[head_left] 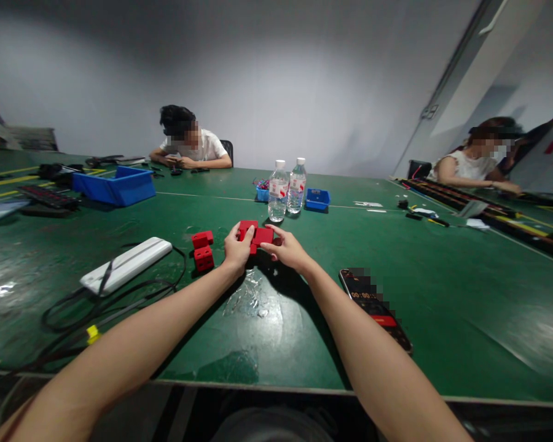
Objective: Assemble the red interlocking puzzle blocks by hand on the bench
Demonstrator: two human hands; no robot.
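Note:
Just above the green table, both hands grip a cluster of red blocks (263, 236). My left hand (238, 247) is closed on its left side, the thumb laid across the front. From the right, my right hand (288, 248) pinches the same cluster between thumb and fingers. Whether the blocks are joined to each other I cannot tell. Left of my left hand, more red blocks stand on the table: a lower one with small dark holes (203, 259) and another piece (202, 239) behind it, touching or nearly so.
A white power bank (126, 265) with black cables lies left. Two water bottles (278, 193) stand beyond my hands, near a small blue bin (317, 199). A phone (373, 307) lies right. A large blue bin (115, 186) sits far left. Two people sit at the table's far sides.

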